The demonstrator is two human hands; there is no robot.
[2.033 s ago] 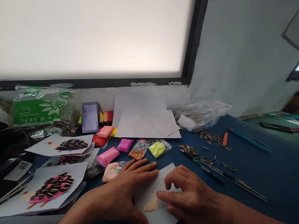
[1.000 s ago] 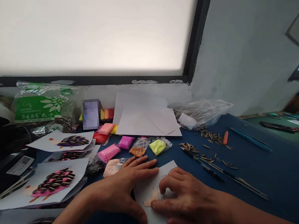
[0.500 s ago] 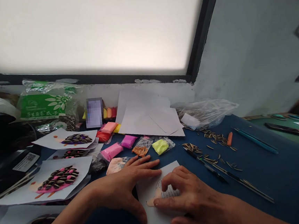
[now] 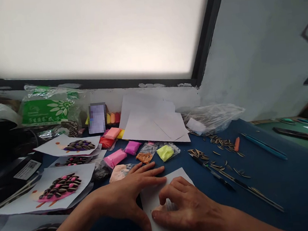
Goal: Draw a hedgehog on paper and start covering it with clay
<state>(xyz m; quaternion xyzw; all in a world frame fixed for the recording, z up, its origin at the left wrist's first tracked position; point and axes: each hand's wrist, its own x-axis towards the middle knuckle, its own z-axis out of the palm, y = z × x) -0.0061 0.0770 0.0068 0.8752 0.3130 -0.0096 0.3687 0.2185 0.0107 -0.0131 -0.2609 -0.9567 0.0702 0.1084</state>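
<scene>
My left hand (image 4: 134, 194) lies spread over the left edge of a white sheet of paper (image 4: 184, 175), its fingers stretched out and its thumb along the near side. My right hand (image 4: 189, 209) is on the same sheet, with one fingertip pressing on a thin flat patch of pale peach clay (image 4: 159, 207) and the other fingers bent and apart. Beside the clay, partly covered by this hand, are dark drawn lines. Just beyond my left fingers sits a bag of peach clay (image 4: 119, 171).
Finished seed-and-clay hedgehog pictures (image 4: 61, 186) lie at left. Bagged coloured clay (image 4: 116, 157) and blank sheets (image 4: 154, 124) lie behind. To the right are loose sunflower seeds (image 4: 222, 142), a black pen (image 4: 215, 173), metal tweezers (image 4: 260, 196) and a blue tool (image 4: 264, 145).
My right hand has slid slightly left and its fingertip has moved towards the pointed end of the clay, covering more of it. My left hand stays in place.
</scene>
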